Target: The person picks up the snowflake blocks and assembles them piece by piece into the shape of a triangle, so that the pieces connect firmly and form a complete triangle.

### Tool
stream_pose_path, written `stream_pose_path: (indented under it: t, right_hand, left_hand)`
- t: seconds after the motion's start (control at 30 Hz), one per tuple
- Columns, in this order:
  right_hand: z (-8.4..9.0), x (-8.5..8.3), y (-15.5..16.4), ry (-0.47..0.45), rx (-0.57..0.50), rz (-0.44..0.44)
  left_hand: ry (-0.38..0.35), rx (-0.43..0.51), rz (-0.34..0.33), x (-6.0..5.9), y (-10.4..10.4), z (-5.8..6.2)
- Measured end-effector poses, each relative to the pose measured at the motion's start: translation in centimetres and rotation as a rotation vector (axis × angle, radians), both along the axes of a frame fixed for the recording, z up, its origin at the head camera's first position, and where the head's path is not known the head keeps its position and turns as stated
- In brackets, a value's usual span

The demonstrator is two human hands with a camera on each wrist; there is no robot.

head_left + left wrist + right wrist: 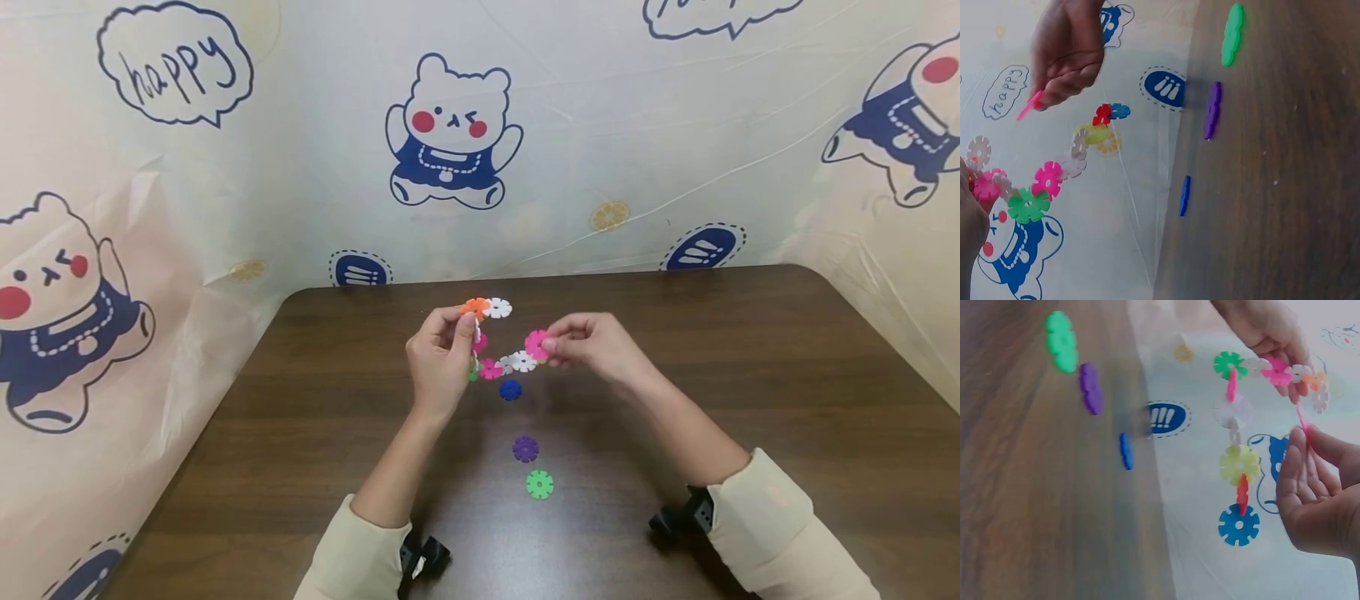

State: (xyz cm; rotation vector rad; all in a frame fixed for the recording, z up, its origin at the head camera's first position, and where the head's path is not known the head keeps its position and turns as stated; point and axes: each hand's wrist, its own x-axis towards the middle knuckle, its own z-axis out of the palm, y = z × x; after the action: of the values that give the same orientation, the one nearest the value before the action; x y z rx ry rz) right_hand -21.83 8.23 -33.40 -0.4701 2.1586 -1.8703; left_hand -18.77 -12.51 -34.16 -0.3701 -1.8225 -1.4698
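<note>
My left hand (442, 367) pinches a chain of interlocked, notched snowflake discs near its upper end, lifted above the table. Beyond the thumb, an orange disc (474, 309) and a white disc (499, 308) stick out. From the grip the chain hangs through a green disc (1230, 364), then pink, clear, white, yellow (1239, 465) and red ones to a blue end disc (1239, 524). My right hand (596, 346) pinches a single pink disc (537, 344) between thumb and fingers, edge-on in the right wrist view and apart from the chain's white end disc (1320, 398).
Three loose discs lie on the brown table (300, 467) in a rough line: blue (510, 390), purple (525, 449) and green (539, 484), the green one closest to me. A pale printed sheet (570, 150) with cartoon bears hangs behind the table and along its sides.
</note>
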Motion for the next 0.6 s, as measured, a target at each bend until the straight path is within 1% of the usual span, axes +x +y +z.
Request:
stream_pose_path:
  t: [0.1, 0.2, 0.3, 0.43, 0.6]
  right_hand:
    - [0.38, -0.05, 0.02, 0.069, -0.087, -0.103]
    - [0.53, -0.04, 0.06, 0.148, -0.141, -0.154]
    - [0.57, 0.03, -0.05, 0.199, -0.176, -0.167]
    - [0.71, 0.17, -0.20, 0.234, -0.181, -0.170]
    - [0.78, 0.37, -0.21, 0.270, -0.126, -0.172]
  left_hand:
    - [-0.001, -0.023, -0.016, 0.24, 0.12, -0.01]
    - [-0.004, -0.031, -0.035, 0.33, 0.29, -0.02]
    - [-0.020, -0.037, -0.057, 0.49, 0.47, 0.01]
    - [-0.031, -0.048, -0.083, 0.68, 0.70, -0.04]
    - [-0.044, -0.068, -0.102, 0.71, 0.91, -0.20]
